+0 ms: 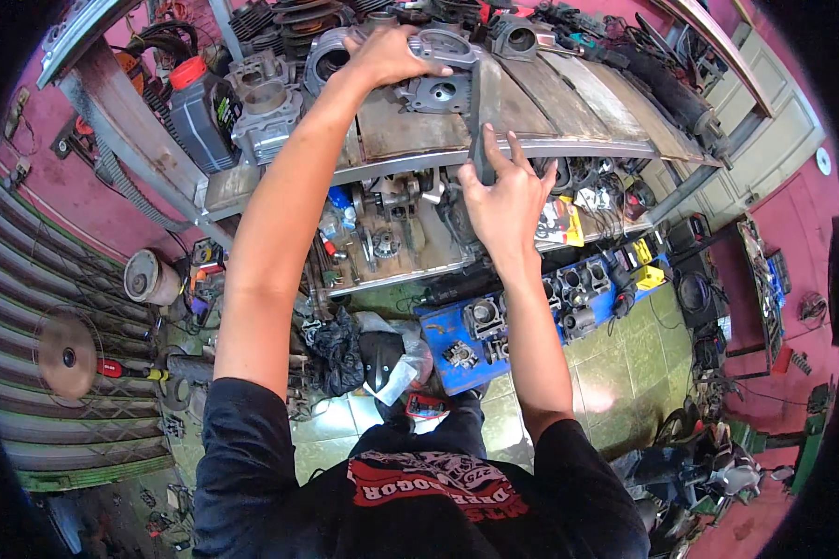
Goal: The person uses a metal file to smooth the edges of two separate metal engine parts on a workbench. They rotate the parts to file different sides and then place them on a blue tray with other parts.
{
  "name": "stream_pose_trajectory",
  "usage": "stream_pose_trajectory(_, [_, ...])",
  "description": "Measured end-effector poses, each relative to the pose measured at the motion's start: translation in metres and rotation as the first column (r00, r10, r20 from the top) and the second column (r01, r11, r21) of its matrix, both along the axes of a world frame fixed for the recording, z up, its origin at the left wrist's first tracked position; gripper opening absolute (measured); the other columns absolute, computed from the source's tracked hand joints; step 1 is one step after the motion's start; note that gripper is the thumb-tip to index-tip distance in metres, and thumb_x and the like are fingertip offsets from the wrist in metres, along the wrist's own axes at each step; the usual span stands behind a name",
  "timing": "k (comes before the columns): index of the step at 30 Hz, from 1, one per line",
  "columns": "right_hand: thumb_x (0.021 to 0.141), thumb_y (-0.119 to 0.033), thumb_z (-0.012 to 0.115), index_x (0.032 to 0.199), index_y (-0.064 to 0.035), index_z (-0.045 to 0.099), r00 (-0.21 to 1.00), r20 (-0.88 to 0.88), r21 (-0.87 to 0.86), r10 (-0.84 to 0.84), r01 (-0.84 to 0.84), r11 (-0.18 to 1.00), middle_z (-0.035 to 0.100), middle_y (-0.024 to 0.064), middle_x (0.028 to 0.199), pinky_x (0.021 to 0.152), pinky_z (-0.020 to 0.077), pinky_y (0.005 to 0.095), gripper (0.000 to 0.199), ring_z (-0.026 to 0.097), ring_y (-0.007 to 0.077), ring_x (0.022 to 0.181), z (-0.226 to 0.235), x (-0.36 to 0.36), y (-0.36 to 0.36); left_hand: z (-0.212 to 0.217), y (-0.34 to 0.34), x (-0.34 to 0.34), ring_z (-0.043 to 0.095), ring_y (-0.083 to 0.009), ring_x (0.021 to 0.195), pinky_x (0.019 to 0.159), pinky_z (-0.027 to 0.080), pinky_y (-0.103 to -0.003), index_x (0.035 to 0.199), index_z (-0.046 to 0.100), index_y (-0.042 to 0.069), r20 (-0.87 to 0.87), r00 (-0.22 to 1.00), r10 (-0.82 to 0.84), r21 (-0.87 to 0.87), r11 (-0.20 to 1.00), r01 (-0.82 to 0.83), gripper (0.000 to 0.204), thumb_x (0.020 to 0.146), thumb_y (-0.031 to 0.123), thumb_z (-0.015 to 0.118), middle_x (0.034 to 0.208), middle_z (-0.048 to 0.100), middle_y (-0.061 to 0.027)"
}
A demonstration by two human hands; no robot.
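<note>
At the far side of the wooden bench, my left hand is closed on a silver metal engine part with an oval rim. Its thumb lies along the part's near side. My right hand has thumb and index finger on the lower end of a long flat grey bar, with the other fingers raised. The bar runs up from the bench's front edge to beside the engine part. Just below the left hand, a grey finned cylinder head lies on the planks.
Engine cylinders and a black bottle with a red cap stand at the left of the bench. A metal housing sits at the back. Beneath are a cluttered shelf and a blue table bearing engine parts.
</note>
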State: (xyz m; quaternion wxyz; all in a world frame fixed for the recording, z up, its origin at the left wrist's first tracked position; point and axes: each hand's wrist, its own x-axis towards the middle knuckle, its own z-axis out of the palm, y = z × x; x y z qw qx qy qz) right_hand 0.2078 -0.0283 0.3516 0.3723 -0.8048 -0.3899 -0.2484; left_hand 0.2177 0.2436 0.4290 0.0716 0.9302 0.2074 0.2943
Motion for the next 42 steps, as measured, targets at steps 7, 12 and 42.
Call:
stream_pose_trajectory(7, [0.080, -0.035, 0.074, 0.134, -0.0094, 0.068, 1.000, -0.004, 0.046, 0.010, -0.010, 0.999, 0.067, 0.0293, 0.125, 0.116, 0.0137, 0.0727, 0.060, 0.059, 0.0363, 0.130, 0.007, 0.001, -0.006, -0.014, 0.001, -0.009, 0.059, -0.0380, 0.129, 0.108, 0.028, -0.073, 0.142, 0.057, 0.010, 0.021, 0.999, -0.048, -0.126, 0.991, 0.050, 0.108, 0.056, 0.065, 0.090, 0.130, 0.068, -0.0187])
stream_pose_trajectory(12, [0.082, -0.034, 0.072, 0.135, -0.0118, 0.067, 0.970, 0.241, 0.140, 0.003, -0.038, 0.989, 0.072, 0.0273, 0.110, 0.116, 0.0200, 0.0676, 0.058, 0.068, 0.0339, 0.114, 0.028, 0.011, 0.016, -0.026, 0.003, -0.020, 0.058, -0.0381, 0.129, 0.104, 0.035, -0.064, 0.147, 0.046, 0.008, 0.106, 0.992, -0.074, -0.158, 0.983, 0.090, 0.109, 0.058, 0.048, 0.096, 0.132, 0.064, -0.0196])
stream_pose_trajectory(42, [0.074, -0.029, 0.078, 0.133, -0.0202, 0.070, 0.926, 0.353, -0.049, 0.136, -0.127, 0.991, 0.066, 0.0054, 0.067, 0.102, 0.0346, 0.0511, 0.060, 0.064, 0.0218, 0.077, 0.001, -0.015, 0.015, -0.104, -0.036, -0.054, 0.046, -0.0309, 0.144, 0.104, 0.026, -0.058, 0.145, 0.055, 0.012, 0.431, 0.898, -0.085, -0.066, 0.990, 0.126, 0.088, 0.068, 0.041, 0.086, 0.149, 0.054, -0.0181])
